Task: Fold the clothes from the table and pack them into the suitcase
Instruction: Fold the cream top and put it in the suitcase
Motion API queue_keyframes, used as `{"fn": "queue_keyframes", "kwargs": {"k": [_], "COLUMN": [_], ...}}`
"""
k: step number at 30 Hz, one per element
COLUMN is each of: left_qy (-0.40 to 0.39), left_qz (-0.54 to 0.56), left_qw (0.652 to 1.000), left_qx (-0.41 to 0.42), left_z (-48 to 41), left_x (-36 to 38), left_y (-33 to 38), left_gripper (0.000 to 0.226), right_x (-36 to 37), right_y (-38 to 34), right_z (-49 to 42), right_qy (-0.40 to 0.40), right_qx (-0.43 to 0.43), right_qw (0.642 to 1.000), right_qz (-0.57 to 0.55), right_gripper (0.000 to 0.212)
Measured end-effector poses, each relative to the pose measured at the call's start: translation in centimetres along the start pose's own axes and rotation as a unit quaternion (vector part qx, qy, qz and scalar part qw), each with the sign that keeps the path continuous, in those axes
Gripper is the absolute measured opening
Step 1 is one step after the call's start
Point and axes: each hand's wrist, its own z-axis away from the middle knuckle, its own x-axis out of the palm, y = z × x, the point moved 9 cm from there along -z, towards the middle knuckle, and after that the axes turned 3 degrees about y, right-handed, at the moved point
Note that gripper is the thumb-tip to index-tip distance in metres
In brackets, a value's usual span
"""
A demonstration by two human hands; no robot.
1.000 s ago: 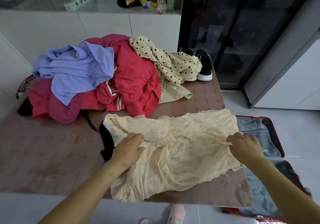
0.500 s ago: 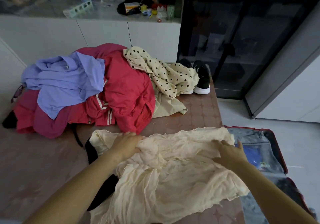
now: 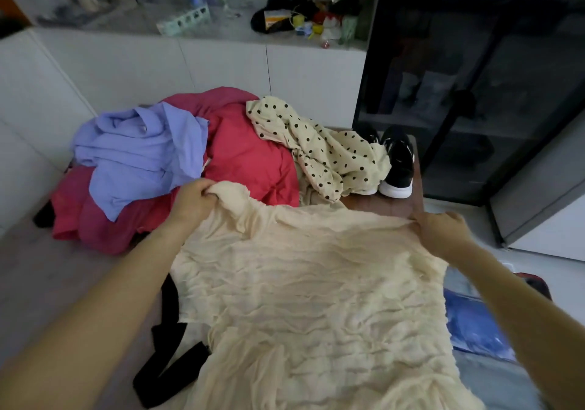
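Brown table [image 3: 394, 207] carries a clothes pile [image 3: 247, 162] at the back. Your left hand [image 3: 193, 202] grips the cream garment [image 3: 300, 283] at its far left corner; your right hand [image 3: 443, 230] pinches its far right edge. Suitcase [image 3: 535, 283] lies open, lower right.

Dim, even indoor light, flat and slightly grey, with no hard shadows; the crinkled cream fabric garment [image 3: 316, 283] is the brightest surface, its folds a little washed out. The wide lens bends the edges: the white cabinet fronts [image 3: 221, 71] lean and the tall dark glass-door cabinet [image 3: 474, 93] slants, its panes murky with faint reflections. The cluttered grey worktop at the back [image 3: 237, 29] looks soft and smeared
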Motion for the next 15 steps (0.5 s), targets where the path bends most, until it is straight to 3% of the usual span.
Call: {"fn": "queue_keyframes", "kwargs": {"k": [3, 5, 8, 10, 12, 14, 15], "left_qy": [0.000, -0.060, -0.154, -0.223, -0.361, -0.489, -0.515], "left_qz": [0.029, 0.086, 0.227, 0.251, 0.141, -0.034, -0.081], "left_qw": [0.998, 0.992, 0.956, 0.936, 0.920, 0.871, 0.852], "left_qx": [-0.057, -0.075, -0.108, -0.109, -0.065, -0.040, -0.042], "left_z": [-0.3, 1.0, 5.0, 7.9, 11.5, 15.7, 17.2], "left_x": [-0.9, -0.3, 0.1, 0.7, 2.4, 4.8, 5.6], "left_y": [-0.6, -1.2, -2.0, -3.4, -4.9, -8.1, -9.6], "left_gripper": [0.018, 0.015, 0.020, 0.021, 0.007, 0.020, 0.023], "right_x": [-1.0, -0.5, 0.9, 1.2, 1.5, 3.7, 5.1], "right_y": [-0.5, -0.7, 0.2, 0.5, -0.1, -0.8, -0.8], "right_z": [-0.9, -0.8, 0.5, 2.3, 4.9, 7.7, 8.6], "right_qy": [0.026, 0.011, -0.017, 0.003, 0.097, 0.112, 0.102], "right_qx": [-0.013, -0.022, -0.043, -0.077, -0.162, -0.231, -0.243], "right_qw": [1.000, 1.000, 0.999, 0.996, 0.981, 0.966, 0.964], "right_qz": [-0.012, -0.015, -0.021, -0.053, -0.053, -0.030, -0.024], "right_gripper": [0.036, 0.035, 0.034, 0.029, 0.021, 0.015, 0.016]}}
